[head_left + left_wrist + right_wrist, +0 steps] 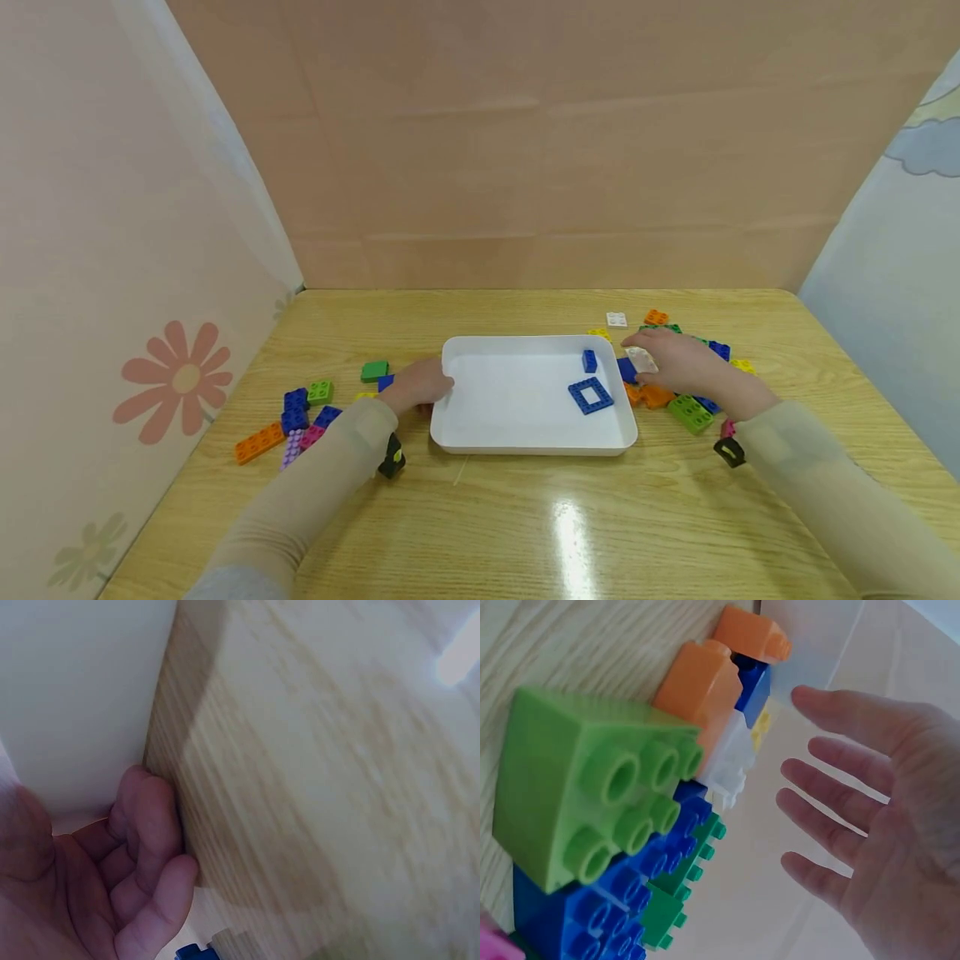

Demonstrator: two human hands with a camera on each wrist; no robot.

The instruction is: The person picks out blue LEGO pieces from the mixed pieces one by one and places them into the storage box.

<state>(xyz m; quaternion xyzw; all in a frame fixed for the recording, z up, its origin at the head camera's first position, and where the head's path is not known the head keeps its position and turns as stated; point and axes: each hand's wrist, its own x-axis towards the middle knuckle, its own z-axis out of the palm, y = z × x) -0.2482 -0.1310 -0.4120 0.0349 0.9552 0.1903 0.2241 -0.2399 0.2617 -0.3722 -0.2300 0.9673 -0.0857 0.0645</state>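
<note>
at its left end, white tray [510,404] is gripped by left hand [418,385]; right hand [690,365] is splayed near building bricks [690,412].

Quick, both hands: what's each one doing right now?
Left hand: closed, holding the white tray by its left edge.
Right hand: open, fingers spread, holding nothing, near the blocks.

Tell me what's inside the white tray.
Inside the white tray lie a small blue brick and a blue square frame, both toward its right end. Whatever is directly beneath them is covered, and the left hand hides part of the tray's rim.
</note>
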